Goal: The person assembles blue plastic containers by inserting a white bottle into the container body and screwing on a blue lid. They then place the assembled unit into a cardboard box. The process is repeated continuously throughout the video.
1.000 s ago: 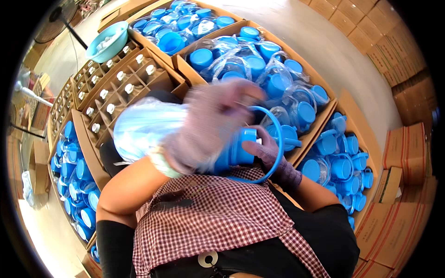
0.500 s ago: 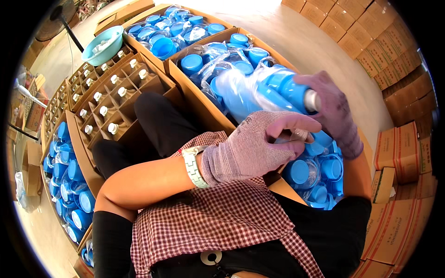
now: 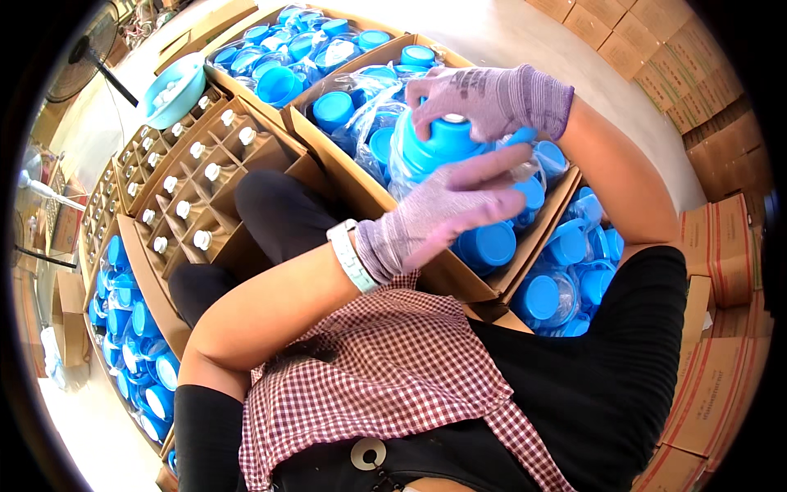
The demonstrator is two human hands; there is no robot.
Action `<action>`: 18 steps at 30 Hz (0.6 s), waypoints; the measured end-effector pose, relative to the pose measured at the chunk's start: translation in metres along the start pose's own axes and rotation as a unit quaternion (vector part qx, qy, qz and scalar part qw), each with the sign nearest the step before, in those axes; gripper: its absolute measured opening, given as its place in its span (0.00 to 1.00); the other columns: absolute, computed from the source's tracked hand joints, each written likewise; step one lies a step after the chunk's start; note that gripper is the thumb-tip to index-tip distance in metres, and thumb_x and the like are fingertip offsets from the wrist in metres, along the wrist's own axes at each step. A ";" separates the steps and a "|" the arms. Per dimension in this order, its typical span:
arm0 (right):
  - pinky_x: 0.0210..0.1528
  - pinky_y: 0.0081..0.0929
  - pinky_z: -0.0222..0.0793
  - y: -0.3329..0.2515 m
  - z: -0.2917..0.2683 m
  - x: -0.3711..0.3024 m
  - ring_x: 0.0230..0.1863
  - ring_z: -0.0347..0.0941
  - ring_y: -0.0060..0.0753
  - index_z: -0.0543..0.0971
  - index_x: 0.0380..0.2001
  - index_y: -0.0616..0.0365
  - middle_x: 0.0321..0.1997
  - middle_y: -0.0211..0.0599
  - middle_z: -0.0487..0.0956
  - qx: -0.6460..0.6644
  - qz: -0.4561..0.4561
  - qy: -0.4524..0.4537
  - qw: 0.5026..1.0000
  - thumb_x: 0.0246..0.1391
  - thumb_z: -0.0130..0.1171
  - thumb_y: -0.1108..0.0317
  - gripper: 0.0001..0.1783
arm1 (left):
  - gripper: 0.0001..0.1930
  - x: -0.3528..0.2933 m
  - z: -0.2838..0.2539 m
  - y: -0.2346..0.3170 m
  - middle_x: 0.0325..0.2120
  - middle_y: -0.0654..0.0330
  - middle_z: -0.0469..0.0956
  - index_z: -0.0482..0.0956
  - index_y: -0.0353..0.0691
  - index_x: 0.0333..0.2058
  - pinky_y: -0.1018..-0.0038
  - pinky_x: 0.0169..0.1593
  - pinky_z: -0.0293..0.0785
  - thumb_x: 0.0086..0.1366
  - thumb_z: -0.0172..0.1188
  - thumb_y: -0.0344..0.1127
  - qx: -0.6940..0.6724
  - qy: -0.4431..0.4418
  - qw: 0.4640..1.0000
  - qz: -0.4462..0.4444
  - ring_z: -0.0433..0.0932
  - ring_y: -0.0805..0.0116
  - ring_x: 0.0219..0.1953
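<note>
My right hand [image 3: 492, 102], in a purple knit glove, curls its fingers round the top of a blue-shouldered bottle [image 3: 438, 152]. The bottle's white cap [image 3: 453, 119] shows just under the palm. It stands nearly upright over an open carton of blue-topped items in clear plastic. My left hand [image 3: 447, 205], gloved alike, is close in front of the bottle with fingers stretched apart. A small clear piece [image 3: 522, 171] shows blurred between its fingers; I cannot tell whether the hand touches it. Blue lids [image 3: 485, 244] lie in the carton below.
On the left, a divided carton [image 3: 193, 189] holds several white-capped bottles. A pale blue basin [image 3: 176, 92] with small white pieces rests behind it. Further cartons of blue-topped items [image 3: 135, 328] stand around me. Stacked boxes [image 3: 713, 385] line the right side; a black fan [image 3: 82, 51] stands far left.
My right hand has moved left and up, turning the bottle from tilted toward the right to nearly upright. My left hand has opened from a curled grip and shifted slightly left and up.
</note>
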State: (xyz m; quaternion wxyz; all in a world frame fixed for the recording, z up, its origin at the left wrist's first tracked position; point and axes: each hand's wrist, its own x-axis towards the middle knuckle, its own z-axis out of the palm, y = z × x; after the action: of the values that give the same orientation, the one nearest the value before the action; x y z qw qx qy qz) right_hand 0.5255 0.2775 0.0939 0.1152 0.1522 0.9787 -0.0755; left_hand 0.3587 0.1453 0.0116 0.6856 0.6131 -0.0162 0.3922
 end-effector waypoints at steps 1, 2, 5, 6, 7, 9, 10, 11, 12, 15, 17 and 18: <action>0.65 0.46 0.70 -0.009 -0.004 0.006 0.62 0.68 0.51 0.82 0.44 0.49 0.56 0.40 0.73 0.003 -0.001 0.000 1.000 0.34 0.68 0.80 0.28 | 0.33 0.006 0.006 0.005 0.74 0.49 0.56 0.60 0.36 0.72 0.66 0.75 0.55 0.75 0.58 0.43 -0.020 0.005 0.998 -0.067 0.58 0.60 0.75; 0.64 0.46 0.70 -0.020 -0.005 0.008 0.62 0.69 0.50 0.83 0.44 0.49 0.56 0.40 0.73 -0.025 -0.013 -0.039 0.999 0.35 0.68 0.80 0.27 | 0.35 0.013 0.012 0.009 0.76 0.49 0.53 0.56 0.36 0.74 0.67 0.77 0.50 0.76 0.57 0.42 -0.040 0.012 0.990 -0.133 0.55 0.61 0.76; 0.63 0.46 0.71 -0.042 0.011 0.013 0.62 0.69 0.48 0.84 0.43 0.47 0.57 0.41 0.73 -0.039 -0.053 -0.089 0.994 0.39 0.68 0.78 0.23 | 0.41 0.021 0.024 0.011 0.75 0.50 0.56 0.48 0.35 0.76 0.66 0.78 0.45 0.74 0.60 0.44 -0.039 -0.027 0.980 -0.195 0.51 0.60 0.77; 0.63 0.45 0.71 -0.044 0.019 0.013 0.61 0.69 0.48 0.84 0.42 0.47 0.57 0.40 0.73 -0.039 -0.061 -0.106 0.992 0.38 0.68 0.78 0.23 | 0.42 0.023 0.020 0.004 0.75 0.50 0.55 0.48 0.35 0.76 0.66 0.78 0.45 0.73 0.60 0.45 -0.024 -0.031 0.976 -0.214 0.50 0.59 0.78; 0.63 0.45 0.70 -0.043 0.026 0.014 0.61 0.69 0.48 0.84 0.40 0.46 0.58 0.40 0.73 -0.040 -0.071 -0.123 0.989 0.37 0.69 0.78 0.23 | 0.43 0.023 0.022 0.003 0.75 0.49 0.54 0.48 0.35 0.76 0.65 0.78 0.45 0.73 0.61 0.47 -0.011 -0.037 0.972 -0.232 0.50 0.58 0.78; 0.65 0.44 0.68 -0.036 0.031 0.020 0.62 0.68 0.48 0.84 0.38 0.45 0.59 0.38 0.73 -0.009 -0.076 -0.120 0.990 0.34 0.71 0.78 0.23 | 0.45 0.023 0.018 -0.010 0.75 0.46 0.53 0.47 0.35 0.76 0.64 0.77 0.46 0.72 0.62 0.50 0.053 -0.046 0.975 -0.213 0.49 0.57 0.78; 0.66 0.44 0.66 -0.032 0.029 0.025 0.62 0.67 0.48 0.84 0.38 0.45 0.59 0.38 0.72 -0.009 -0.075 -0.091 0.993 0.33 0.71 0.78 0.23 | 0.46 0.022 0.018 -0.012 0.75 0.48 0.54 0.47 0.35 0.76 0.64 0.77 0.45 0.72 0.62 0.51 -0.059 -0.015 0.967 -0.247 0.50 0.57 0.78; 0.67 0.44 0.65 -0.027 0.028 0.030 0.62 0.67 0.47 0.83 0.37 0.44 0.59 0.38 0.72 -0.010 -0.074 -0.062 0.995 0.32 0.72 0.78 0.23 | 0.44 0.024 0.013 -0.014 0.75 0.50 0.55 0.48 0.35 0.76 0.65 0.77 0.46 0.73 0.60 0.50 -0.040 0.000 0.966 -0.257 0.51 0.58 0.77; 0.66 0.44 0.65 -0.016 0.034 0.039 0.62 0.67 0.48 0.83 0.36 0.44 0.57 0.38 0.73 -0.012 -0.080 -0.039 0.996 0.32 0.72 0.77 0.23 | 0.44 0.026 0.011 -0.016 0.73 0.49 0.58 0.51 0.33 0.75 0.66 0.76 0.50 0.72 0.61 0.50 -0.046 0.019 0.972 -0.228 0.55 0.59 0.75; 0.59 0.44 0.72 -0.012 0.029 0.066 0.57 0.72 0.45 0.83 0.39 0.43 0.52 0.34 0.75 -0.030 -0.128 -0.059 0.990 0.43 0.69 0.74 0.18 | 0.39 0.026 0.003 -0.015 0.75 0.51 0.54 0.51 0.33 0.75 0.65 0.77 0.48 0.76 0.57 0.46 -0.104 0.039 0.982 -0.153 0.50 0.59 0.78; 0.59 0.44 0.72 -0.023 0.024 0.062 0.57 0.73 0.45 0.83 0.40 0.44 0.51 0.33 0.75 -0.047 -0.140 -0.067 0.987 0.43 0.69 0.73 0.17 | 0.37 0.016 0.001 0.005 0.75 0.53 0.55 0.51 0.34 0.75 0.64 0.77 0.48 0.76 0.56 0.42 -0.052 0.047 0.990 -0.124 0.52 0.59 0.77; 0.59 0.44 0.72 -0.025 0.018 0.049 0.58 0.72 0.45 0.82 0.39 0.44 0.52 0.34 0.75 -0.031 -0.157 -0.021 0.987 0.43 0.68 0.74 0.17 | 0.35 0.015 0.004 0.016 0.75 0.53 0.55 0.53 0.36 0.75 0.64 0.76 0.51 0.76 0.55 0.40 -0.106 0.051 0.972 -0.204 0.51 0.58 0.77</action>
State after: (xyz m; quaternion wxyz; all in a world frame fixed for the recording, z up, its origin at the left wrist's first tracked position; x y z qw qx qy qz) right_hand 0.4760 0.2647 0.0675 0.1271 -0.0088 0.9897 -0.0656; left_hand 0.3618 0.1487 0.0334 0.8121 0.5065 0.1028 0.2708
